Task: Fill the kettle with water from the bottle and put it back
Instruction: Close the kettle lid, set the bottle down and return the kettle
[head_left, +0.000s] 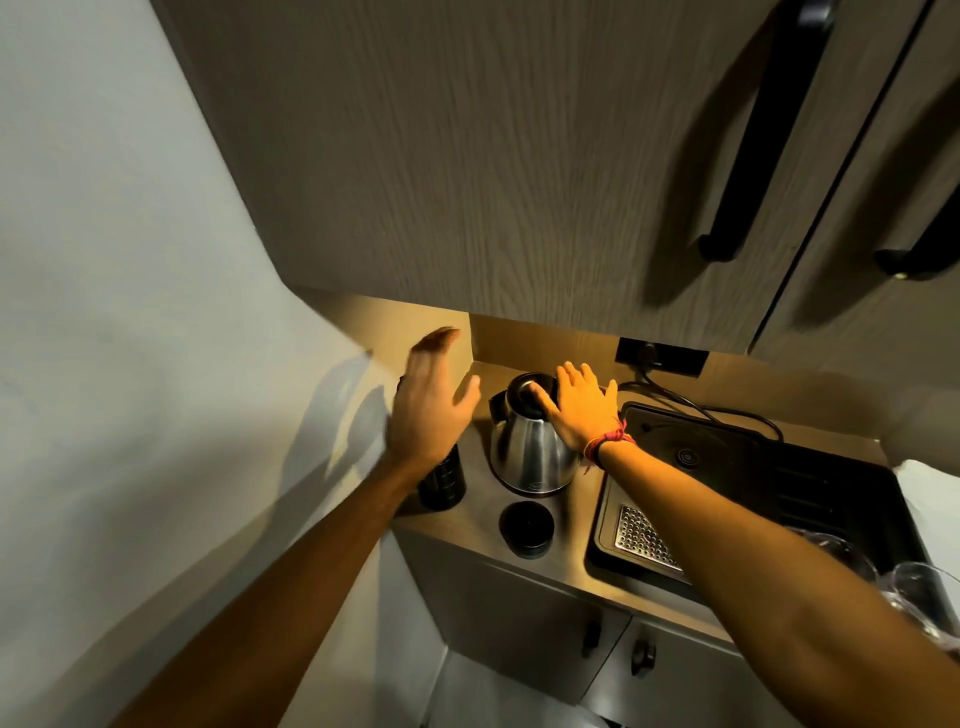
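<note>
Kettle (532, 447) sits upright on the counter (478, 499), steel body, black lid on top, spout side facing left; I see it in the far-left part of the counter, just left of the black sink (753, 467). My right hand (584, 408) lies flat on the kettle's lid and right shoulder, fingers spread, palm down, touching but not closed around anything; a red thread band (610, 441) is on that wrist. My left hand (431, 410) is raised open in the air left of the kettle, fingers loose and extended, grasping nothing, slightly blurred. Under and behind that hand stands the dark bottle (444, 480), upright near the left wall, mostly covered by the hand and wrist; I cannot tell if it is capped. A round black cap (526, 524) lies flat on the counter near of the kettle, apart from both kettle and bottle. A black cord (675, 395) runs from a wall socket (662, 356) far behind the kettle along the sink's far edge. A perforated metal tray (644, 538) sits in the sink's near-left corner. Clear glassware (919, 592) at the near right edge. Wood-grain cabinet (493, 156) with black handles hangs overhead.
</note>
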